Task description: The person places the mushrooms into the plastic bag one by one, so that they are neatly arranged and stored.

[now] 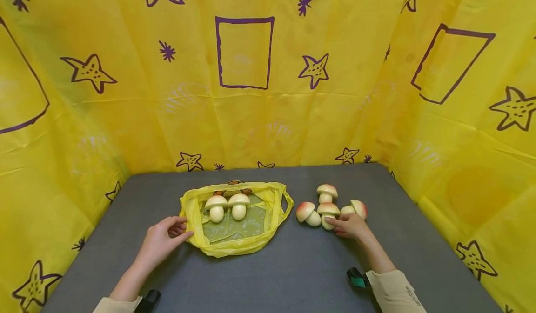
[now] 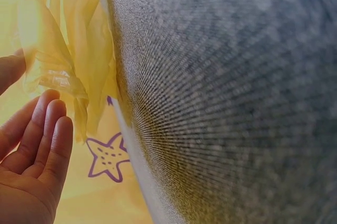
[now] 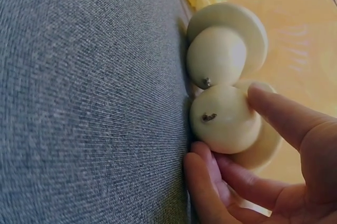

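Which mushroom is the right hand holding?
The middle mushroom of the four outside the yellow bag: the right hand pinches its stem, while the others sit left, right and behind it.

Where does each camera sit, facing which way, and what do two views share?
Head: on the head, facing forward and down at table, yellow bag and mushrooms; left hand, right hand and forearms show.
Left wrist: on that wrist, facing bag and table; part of the left hand shows.
Right wrist: on that wrist, facing two mushrooms; part of the right hand shows.
Head and right wrist share the right hand holding a mushroom.
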Motion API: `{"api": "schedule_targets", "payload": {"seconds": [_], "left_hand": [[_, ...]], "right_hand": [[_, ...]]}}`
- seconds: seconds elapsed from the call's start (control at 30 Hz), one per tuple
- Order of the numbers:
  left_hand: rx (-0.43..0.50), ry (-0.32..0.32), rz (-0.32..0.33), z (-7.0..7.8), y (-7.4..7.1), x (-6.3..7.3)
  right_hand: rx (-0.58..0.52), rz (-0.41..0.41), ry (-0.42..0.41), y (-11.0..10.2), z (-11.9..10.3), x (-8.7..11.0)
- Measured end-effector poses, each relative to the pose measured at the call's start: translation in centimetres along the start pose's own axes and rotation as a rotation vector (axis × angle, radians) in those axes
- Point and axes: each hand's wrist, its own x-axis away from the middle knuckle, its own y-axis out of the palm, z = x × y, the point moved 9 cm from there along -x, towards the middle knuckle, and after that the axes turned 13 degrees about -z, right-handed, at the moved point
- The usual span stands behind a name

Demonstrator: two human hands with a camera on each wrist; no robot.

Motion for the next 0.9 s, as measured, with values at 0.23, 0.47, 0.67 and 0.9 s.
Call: {"api": "schedule_targets", "payload": {"seconds": [0.23,0.47,0.67,0.9], "left_hand": [[-0.001,0.009,0.007,0.00,-0.07,-0.01],[-0.001,0.009,0.007,-0.08,-0.08,0.00],[0.004,0.000,-0.003,-0.13,-0.07,-0.06],[0.009,0.000,-0.005,-0.10,-0.18,-0.07]], "right_hand": [[-0.007,0.014,0.003,0.02,0.10,-0.29],[-0.025,0.013,0.021,0.06,0.17,-0.33],[-0.028,0.014,0.029,0.02,0.08,-0.13],[-0.031,0.017,0.018,-0.07,-0.52,0.40]]}}
